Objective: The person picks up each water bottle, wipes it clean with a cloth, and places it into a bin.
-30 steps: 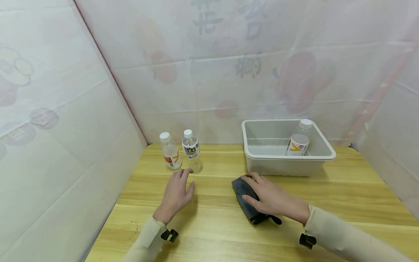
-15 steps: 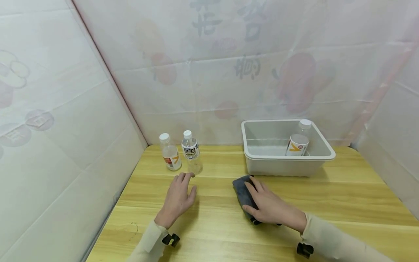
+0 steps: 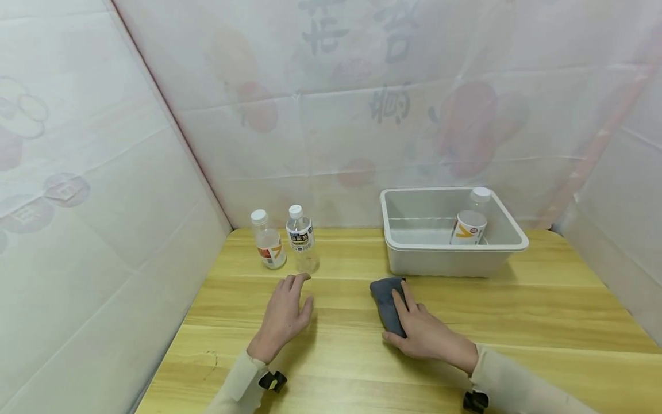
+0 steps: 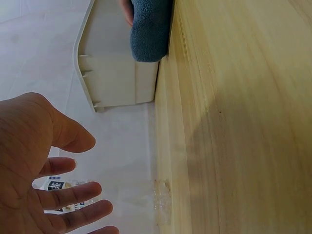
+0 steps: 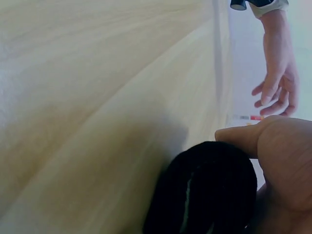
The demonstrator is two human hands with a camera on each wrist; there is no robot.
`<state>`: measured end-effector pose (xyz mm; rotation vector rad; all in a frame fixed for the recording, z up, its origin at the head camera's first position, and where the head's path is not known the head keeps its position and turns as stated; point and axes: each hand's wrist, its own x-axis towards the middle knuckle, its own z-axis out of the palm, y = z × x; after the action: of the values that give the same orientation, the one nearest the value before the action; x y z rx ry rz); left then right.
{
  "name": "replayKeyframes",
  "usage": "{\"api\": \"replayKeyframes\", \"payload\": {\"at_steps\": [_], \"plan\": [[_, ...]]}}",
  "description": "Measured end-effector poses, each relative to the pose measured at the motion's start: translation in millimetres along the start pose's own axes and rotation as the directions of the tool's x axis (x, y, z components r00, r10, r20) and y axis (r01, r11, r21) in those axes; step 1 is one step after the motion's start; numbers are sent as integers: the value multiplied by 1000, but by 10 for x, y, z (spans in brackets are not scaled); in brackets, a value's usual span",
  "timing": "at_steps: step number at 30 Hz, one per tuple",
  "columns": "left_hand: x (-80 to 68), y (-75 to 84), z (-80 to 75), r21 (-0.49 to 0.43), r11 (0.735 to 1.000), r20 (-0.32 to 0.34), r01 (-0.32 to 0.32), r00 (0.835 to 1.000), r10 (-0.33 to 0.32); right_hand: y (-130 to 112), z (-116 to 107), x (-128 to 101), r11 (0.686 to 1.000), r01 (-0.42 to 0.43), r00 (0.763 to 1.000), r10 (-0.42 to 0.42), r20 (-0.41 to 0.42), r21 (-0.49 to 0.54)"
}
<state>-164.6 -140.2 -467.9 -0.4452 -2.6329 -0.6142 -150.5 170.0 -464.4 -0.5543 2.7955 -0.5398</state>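
Observation:
A folded grey-blue towel (image 3: 387, 303) lies on the table, and my right hand (image 3: 431, 334) grips it from the right. In the right wrist view the thumb lies along one side of the towel (image 5: 209, 190), which looks almost black there. Fuzzy cloth shows on the towel (image 4: 150, 34) in the left wrist view. My left hand (image 3: 281, 315) holds nothing, its fingers relaxed and thumb apart, just over the table. Nearest to it stands a clear bottle (image 3: 301, 237) with a white cap. A second bottle (image 3: 271, 251), with a red and white label, stands to its left.
A light grey plastic box (image 3: 447, 263) stands at the back right, beyond the towel. Inside it, at the right, is another white-capped bottle (image 3: 468, 224). Pale printed sheets (image 3: 331, 138) rise behind and beside the wooden table (image 3: 351, 374).
My right hand has shifted slightly nearer, and the towel has turned a little under it; its dark loop is now hidden. My left hand has moved slightly right. The bottles and box stay put.

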Motion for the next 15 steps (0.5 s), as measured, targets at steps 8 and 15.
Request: {"api": "replayKeyframes", "payload": {"at_steps": [8,15], "plan": [[22,12,-2,7,1000,-12,-16,1000,16,-33,32,27,999,-24,999,23,-30,-26],[51,18,-39,1,1000,-10,4,1000,-4,-55,79,50,999,-32,997,28,-77,-43]]}}
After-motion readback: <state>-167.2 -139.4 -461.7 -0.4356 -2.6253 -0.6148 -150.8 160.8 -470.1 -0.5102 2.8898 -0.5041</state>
